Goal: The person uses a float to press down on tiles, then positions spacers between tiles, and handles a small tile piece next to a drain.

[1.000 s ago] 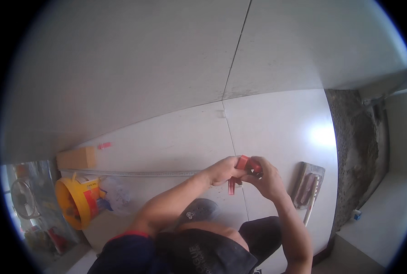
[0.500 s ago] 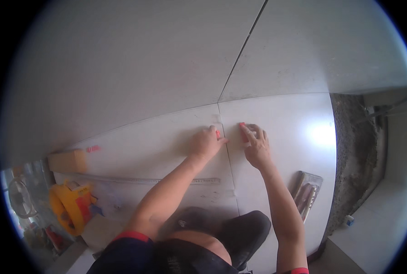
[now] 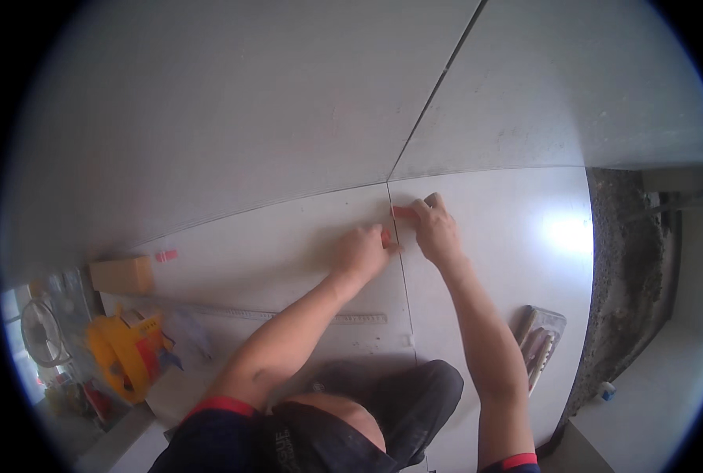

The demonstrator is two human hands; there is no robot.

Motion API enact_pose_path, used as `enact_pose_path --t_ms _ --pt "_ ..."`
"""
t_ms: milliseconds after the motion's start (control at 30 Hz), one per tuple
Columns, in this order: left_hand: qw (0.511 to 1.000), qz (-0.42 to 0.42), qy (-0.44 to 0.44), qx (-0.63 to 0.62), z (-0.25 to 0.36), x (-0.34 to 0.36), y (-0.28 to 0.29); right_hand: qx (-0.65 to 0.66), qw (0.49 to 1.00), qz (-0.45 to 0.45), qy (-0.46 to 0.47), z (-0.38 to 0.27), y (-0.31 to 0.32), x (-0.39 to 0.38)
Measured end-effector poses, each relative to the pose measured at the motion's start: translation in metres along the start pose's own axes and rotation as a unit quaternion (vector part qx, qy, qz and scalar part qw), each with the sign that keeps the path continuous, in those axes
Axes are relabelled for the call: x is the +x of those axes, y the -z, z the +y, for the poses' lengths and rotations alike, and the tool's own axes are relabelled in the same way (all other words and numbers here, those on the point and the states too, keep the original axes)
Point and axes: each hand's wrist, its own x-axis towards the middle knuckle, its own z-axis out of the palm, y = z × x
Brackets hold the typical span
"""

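Pinching a red piece (image 3: 403, 212) each between fingers (image 3: 422, 208), left hand (image 3: 359, 254) and right hand (image 3: 438, 235) flank a tile seam (image 3: 404, 284); left forearm (image 3: 288, 339) overlaps a ruler (image 3: 363, 319).

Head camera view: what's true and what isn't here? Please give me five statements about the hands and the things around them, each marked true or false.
1. The right hand holds a red piece by the floor seam. True.
2. The left hand has nothing at its fingertips. False: a small red piece is there.
3. The yellow bucket is right of both hands. False: it is on the left.
4. The trowel lies right of the right forearm. True.
5. The ruler is in the right hand. False: it lies on the floor.
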Motion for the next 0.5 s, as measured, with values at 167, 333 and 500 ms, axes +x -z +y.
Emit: enact_pose_path --t_ms 167,333,500 --pt "0.999 0.015 -0.025 0.023 -0.004 -0.001 -0.003 0.013 0.995 -0.065 0.080 -0.003 0.007 0.016" --pt "0.999 0.023 -0.041 -0.025 -0.004 0.003 -0.009 0.035 0.998 -0.044 -0.011 -0.020 0.011 0.012" --pt "0.999 0.015 -0.036 -0.001 0.003 -0.001 -0.003 -0.141 0.978 -0.104 -0.109 -0.030 -0.004 0.013"
